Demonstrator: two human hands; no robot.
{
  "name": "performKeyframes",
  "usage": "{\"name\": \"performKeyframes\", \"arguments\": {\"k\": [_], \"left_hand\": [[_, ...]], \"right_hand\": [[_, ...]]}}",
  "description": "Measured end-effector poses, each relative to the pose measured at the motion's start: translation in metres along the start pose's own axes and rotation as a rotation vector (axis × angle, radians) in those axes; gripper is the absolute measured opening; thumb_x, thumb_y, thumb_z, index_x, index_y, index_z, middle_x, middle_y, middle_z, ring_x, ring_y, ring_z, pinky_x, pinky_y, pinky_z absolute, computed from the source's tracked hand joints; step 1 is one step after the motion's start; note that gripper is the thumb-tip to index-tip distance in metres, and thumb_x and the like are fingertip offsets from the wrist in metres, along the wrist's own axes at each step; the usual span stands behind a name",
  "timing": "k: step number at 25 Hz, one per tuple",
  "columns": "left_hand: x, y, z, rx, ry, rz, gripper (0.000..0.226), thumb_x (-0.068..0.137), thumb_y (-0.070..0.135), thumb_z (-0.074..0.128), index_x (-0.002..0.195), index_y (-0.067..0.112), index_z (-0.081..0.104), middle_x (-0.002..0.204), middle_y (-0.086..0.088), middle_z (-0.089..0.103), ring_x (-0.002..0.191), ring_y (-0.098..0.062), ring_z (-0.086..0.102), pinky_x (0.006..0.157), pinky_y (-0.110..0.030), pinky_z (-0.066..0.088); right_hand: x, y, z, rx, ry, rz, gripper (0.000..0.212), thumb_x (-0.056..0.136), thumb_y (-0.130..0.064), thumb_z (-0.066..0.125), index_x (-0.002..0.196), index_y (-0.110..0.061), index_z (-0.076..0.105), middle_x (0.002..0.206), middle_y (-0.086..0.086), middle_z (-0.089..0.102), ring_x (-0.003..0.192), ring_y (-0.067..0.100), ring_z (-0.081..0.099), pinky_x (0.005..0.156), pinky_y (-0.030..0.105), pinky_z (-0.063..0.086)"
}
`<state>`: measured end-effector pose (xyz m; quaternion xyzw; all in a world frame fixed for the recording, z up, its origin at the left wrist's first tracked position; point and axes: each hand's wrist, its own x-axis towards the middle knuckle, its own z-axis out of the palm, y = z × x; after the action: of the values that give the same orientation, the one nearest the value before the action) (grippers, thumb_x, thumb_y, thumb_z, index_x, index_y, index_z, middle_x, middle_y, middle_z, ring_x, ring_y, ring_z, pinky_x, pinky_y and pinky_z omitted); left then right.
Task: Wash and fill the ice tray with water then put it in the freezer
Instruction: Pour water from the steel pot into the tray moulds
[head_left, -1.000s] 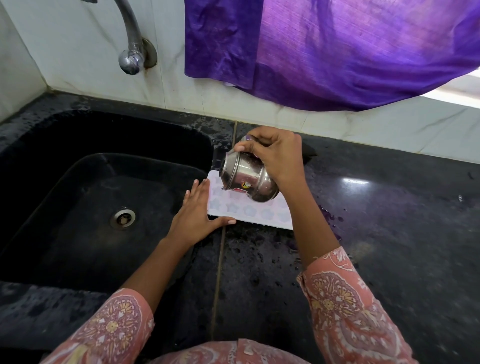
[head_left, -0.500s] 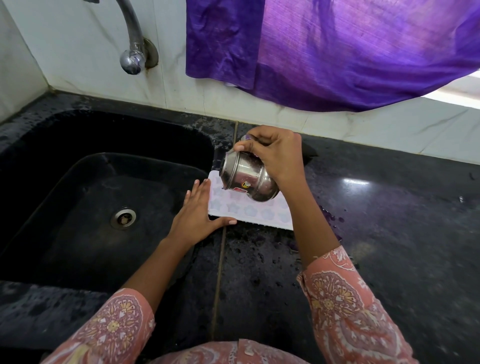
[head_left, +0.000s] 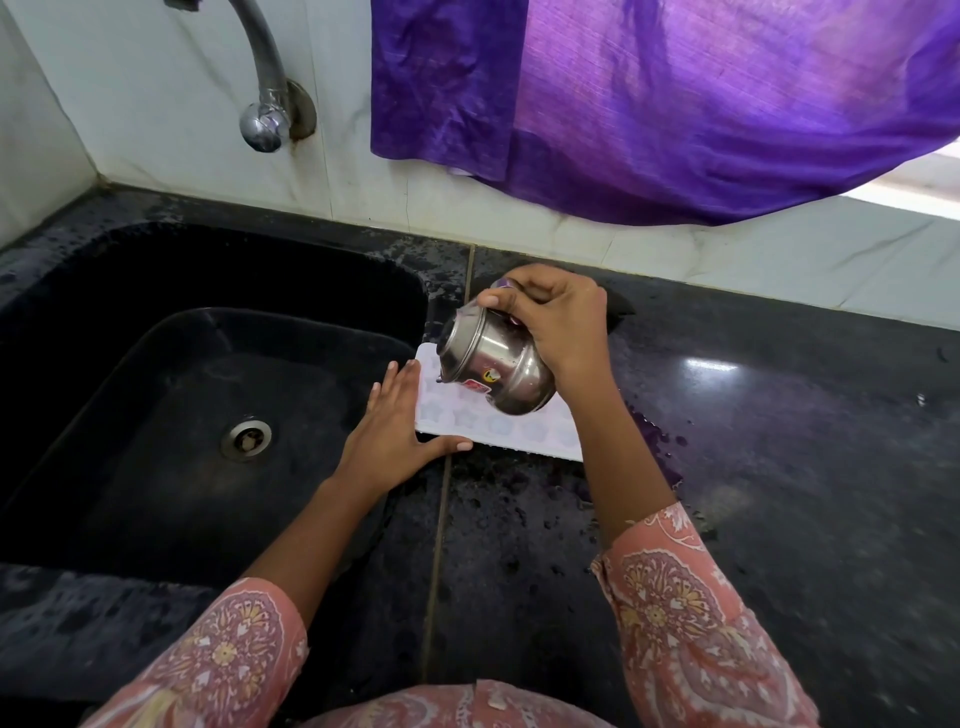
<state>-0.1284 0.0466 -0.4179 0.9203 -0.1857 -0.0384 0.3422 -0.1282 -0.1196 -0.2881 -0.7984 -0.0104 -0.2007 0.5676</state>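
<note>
A white ice tray with star-shaped cells lies flat on the black counter just right of the sink. My right hand grips a small steel pot and tips it leftward over the tray, mouth pointing down-left. My left hand lies flat with fingers spread against the tray's left end, thumb along its front edge. The pot and my right arm hide much of the tray.
A black sink with a steel drain lies to the left. A steel tap juts from the white wall above it. A purple cloth hangs over the counter, which is wet near the tray.
Both hands stay where they were. The pot keeps its tilt over the tray; nothing else has visibly moved.
</note>
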Motion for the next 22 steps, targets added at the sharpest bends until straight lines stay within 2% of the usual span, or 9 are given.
{"name": "performKeyframes", "arguments": {"k": [3,5,8,11,14,16,18,20,22], "left_hand": [[-0.002,0.002,-0.001,-0.028,0.009,0.002,0.111,0.073,0.059,0.064,0.150,0.011,0.002,0.159,-0.002,0.003,0.141,-0.004,-0.012,0.114,-0.027,-0.006],[-0.002,0.004,-0.002,-0.035,0.008,0.001,0.111,0.073,0.058,0.066,0.150,0.011,0.001,0.159,-0.002,0.002,0.138,-0.001,-0.014,0.113,-0.026,-0.008],[0.000,0.003,-0.005,0.012,-0.030,-0.011,0.125,0.063,0.076,0.059,0.150,0.009,-0.002,0.159,-0.003,-0.003,0.142,-0.008,-0.016,0.111,-0.026,-0.012],[0.004,0.002,-0.008,0.073,-0.013,0.003,0.133,0.049,0.088,0.034,0.150,0.008,-0.002,0.159,-0.003,-0.006,0.139,-0.006,-0.020,0.110,-0.025,-0.017],[0.009,0.008,-0.013,-0.096,0.049,0.061,0.130,0.051,0.090,0.039,0.150,0.013,0.008,0.158,0.006,0.002,0.140,-0.002,-0.016,0.107,-0.014,-0.018],[0.013,0.020,-0.017,-0.296,0.056,0.067,0.111,0.060,0.089,0.043,0.148,0.024,0.024,0.155,0.011,0.013,0.144,-0.005,-0.005,0.110,-0.014,-0.008],[0.016,0.037,-0.021,-0.457,0.052,0.056,0.079,0.072,0.071,0.052,0.139,0.030,0.041,0.149,0.013,0.028,0.142,-0.006,0.015,0.111,-0.017,0.008],[0.021,0.051,-0.024,-0.578,0.079,0.063,0.061,0.074,0.061,0.056,0.126,0.031,0.055,0.133,0.015,0.054,0.127,0.001,0.043,0.102,-0.012,0.031],[0.029,0.061,-0.026,-0.653,0.102,0.051,0.047,0.072,0.058,0.060,0.113,0.036,0.058,0.113,0.020,0.064,0.108,0.008,0.055,0.089,-0.008,0.040]], "right_hand": [[-0.006,0.009,-0.003,0.127,0.044,0.069,0.011,0.070,-0.011,0.078,0.069,-0.018,0.070,0.069,-0.002,0.071,0.074,0.018,0.066,0.073,0.035,0.053],[-0.010,0.015,-0.004,0.228,0.069,0.125,0.013,0.071,-0.009,0.077,0.069,-0.019,0.070,0.067,-0.003,0.070,0.071,0.014,0.063,0.069,0.028,0.052],[-0.018,0.021,-0.005,0.364,0.121,0.201,0.011,0.075,-0.005,0.072,0.072,-0.014,0.067,0.065,-0.006,0.069,0.066,0.007,0.061,0.065,0.018,0.050],[-0.022,0.028,-0.008,0.504,0.186,0.275,0.006,0.078,-0.007,0.069,0.076,-0.011,0.066,0.072,0.000,0.070,0.072,0.013,0.063,0.072,0.023,0.052],[-0.022,0.034,-0.011,0.665,0.239,0.321,0.006,0.074,-0.015,0.071,0.076,-0.012,0.066,0.076,0.001,0.073,0.075,0.014,0.066,0.079,0.029,0.053],[-0.021,0.039,-0.012,0.746,0.261,0.331,0.023,0.062,-0.026,0.075,0.077,-0.012,0.066,0.080,0.003,0.073,0.079,0.016,0.068,0.084,0.033,0.053],[-0.020,0.042,-0.012,0.784,0.273,0.336,0.033,0.058,-0.031,0.075,0.082,-0.010,0.064,0.084,0.005,0.073,0.083,0.018,0.067,0.088,0.036,0.052],[-0.018,0.045,-0.011,0.808,0.288,0.334,0.027,0.067,-0.027,0.069,0.084,-0.008,0.062,0.088,0.005,0.072,0.086,0.018,0.066,0.089,0.036,0.051],[-0.014,0.046,-0.011,0.830,0.298,0.330,0.020,0.073,-0.024,0.063,0.085,-0.008,0.062,0.089,0.004,0.071,0.087,0.015,0.066,0.088,0.032,0.052]]}}
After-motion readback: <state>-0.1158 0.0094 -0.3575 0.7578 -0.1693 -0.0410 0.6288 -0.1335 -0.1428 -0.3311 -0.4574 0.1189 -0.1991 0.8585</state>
